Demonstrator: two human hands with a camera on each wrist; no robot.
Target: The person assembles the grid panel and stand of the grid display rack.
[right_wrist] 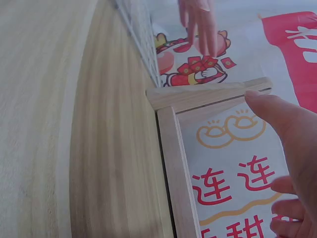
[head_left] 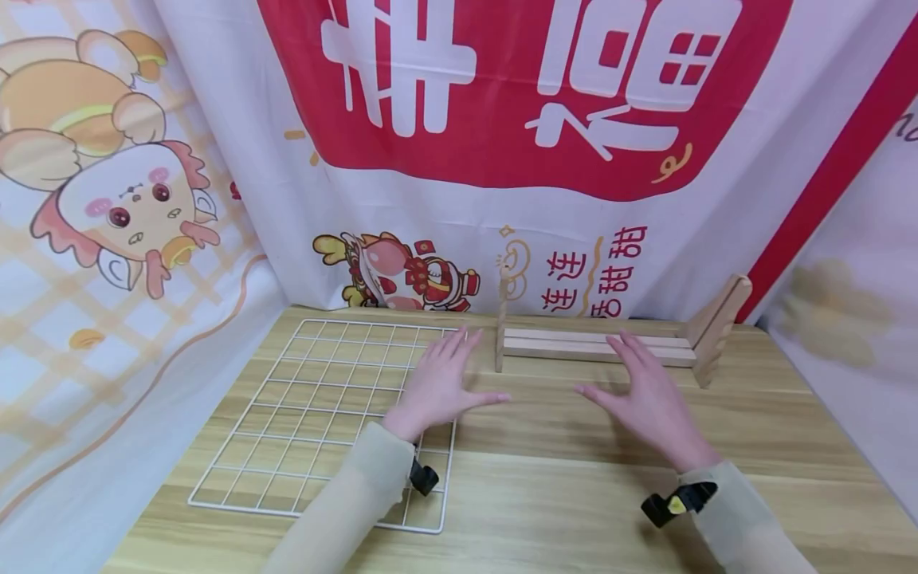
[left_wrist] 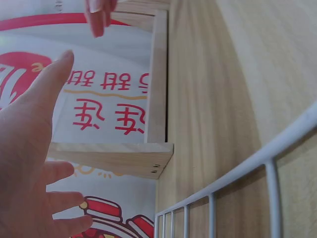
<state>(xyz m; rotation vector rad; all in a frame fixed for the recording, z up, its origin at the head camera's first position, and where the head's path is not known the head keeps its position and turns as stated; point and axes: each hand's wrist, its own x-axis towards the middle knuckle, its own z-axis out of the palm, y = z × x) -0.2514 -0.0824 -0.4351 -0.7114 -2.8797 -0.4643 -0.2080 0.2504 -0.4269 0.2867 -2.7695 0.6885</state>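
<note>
Hands (head_left: 439, 387) (head_left: 651, 402) apart, seemingly hovering near wooden rack (head_left: 562, 347), wire grid (head_left: 315, 410).

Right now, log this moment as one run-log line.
left hand: empty, near white rectangular wire grid; right hand: empty, near pale wooden stand with upright ends; grid: lying on light wood-grain table; stand: at table's back

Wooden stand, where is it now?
In the head view, the wooden stand sits near the far edge of the table, right of the white wire grid.
</note>
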